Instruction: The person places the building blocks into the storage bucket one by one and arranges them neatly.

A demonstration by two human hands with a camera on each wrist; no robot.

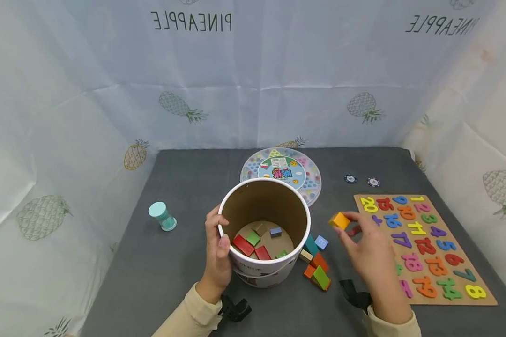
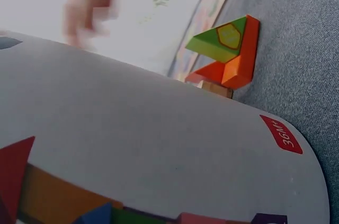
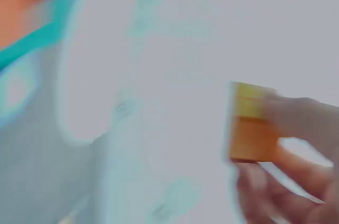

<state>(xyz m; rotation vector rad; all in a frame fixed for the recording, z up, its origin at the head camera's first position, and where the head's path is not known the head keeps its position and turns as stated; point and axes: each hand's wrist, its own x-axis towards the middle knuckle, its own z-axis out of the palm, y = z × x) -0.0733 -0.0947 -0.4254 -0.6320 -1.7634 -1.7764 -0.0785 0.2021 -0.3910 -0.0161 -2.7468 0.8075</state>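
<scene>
A white bucket point(image 1: 263, 267) stands mid-table with several blocks inside, among them a red block point(image 1: 243, 245) and a green block point(image 1: 253, 238). My left hand point(image 1: 218, 255) grips its left rim, fingers over the edge and thumb on the near side. To the right of the bucket, my right hand point(image 1: 368, 248) pinches a yellow-orange block point(image 1: 339, 221) above the table. In the right wrist view that block point(image 3: 254, 138) shows a yellow part over an orange part. Beside the bucket's right side lies a loose pile with a light green block point(image 1: 321, 277) and a blue block point(image 1: 321, 242).
A wooden number board point(image 1: 430, 296) lies at the right. Two poker chips, one blue point(image 1: 350, 179) and one dark point(image 1: 373, 182), sit beyond it. Behind the bucket is a round game box point(image 1: 314, 180). A teal hourglass point(image 1: 162, 216) stands at the left.
</scene>
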